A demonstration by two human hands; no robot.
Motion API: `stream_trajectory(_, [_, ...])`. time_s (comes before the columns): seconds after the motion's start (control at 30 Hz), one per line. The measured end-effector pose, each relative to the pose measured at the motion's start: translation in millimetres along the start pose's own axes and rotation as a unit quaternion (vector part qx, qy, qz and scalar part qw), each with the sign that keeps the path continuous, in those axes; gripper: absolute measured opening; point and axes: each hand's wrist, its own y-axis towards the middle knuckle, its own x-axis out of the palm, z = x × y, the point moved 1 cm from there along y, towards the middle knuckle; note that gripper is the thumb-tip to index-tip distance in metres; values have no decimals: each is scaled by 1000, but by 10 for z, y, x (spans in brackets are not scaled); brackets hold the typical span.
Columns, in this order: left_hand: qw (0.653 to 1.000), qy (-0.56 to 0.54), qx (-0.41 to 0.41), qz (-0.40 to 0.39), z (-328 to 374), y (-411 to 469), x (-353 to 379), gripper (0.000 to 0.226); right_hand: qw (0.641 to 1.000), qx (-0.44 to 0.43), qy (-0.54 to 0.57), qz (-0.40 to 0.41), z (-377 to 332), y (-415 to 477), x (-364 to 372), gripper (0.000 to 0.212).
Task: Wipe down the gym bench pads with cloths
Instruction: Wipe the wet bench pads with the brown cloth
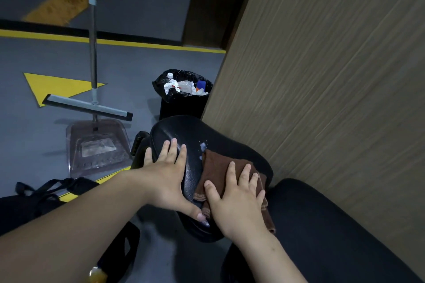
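A glossy black bench pad (184,131) lies in the middle of the view, with a small patch of whitish foam (203,146) on top. A second, matte black pad (322,218) sits at the lower right. My left hand (167,177) rests flat on the glossy pad, fingers spread, holding nothing. My right hand (239,200) presses flat on a folded brown cloth (218,167) that lies on the same pad, just right of the left hand. The cloth's far edge touches the foam.
A wood-grain panel (322,64) stands close on the right. A black bin (184,96) full of rubbish is just beyond the pad. A floor squeegee (88,107) and clear dustpan (99,147) stand to the left. A black bag (41,195) lies at lower left.
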Motion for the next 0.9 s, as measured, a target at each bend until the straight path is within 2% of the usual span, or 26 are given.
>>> stream_trajectory(0.13, [999, -22, -5, -23, -92, 90, -45, 171, 999, -33, -3, -19, 40, 97, -46, 83])
stream_trajectory(0.4, [999, -41, -10, -5, -158, 202, -89, 176, 995, -84, -30, -43, 64, 580, -142, 83])
stream_trajectory(0.7, [998, -48, -9, -27, -169, 205, -105, 168, 997, -63, -28, -47, -47, 1286, -220, 81])
stream_trajectory(0.9, [997, -77, 1, -31, -189, 185, -87, 166, 995, -82, -33, -52, -37, 1298, -219, 79])
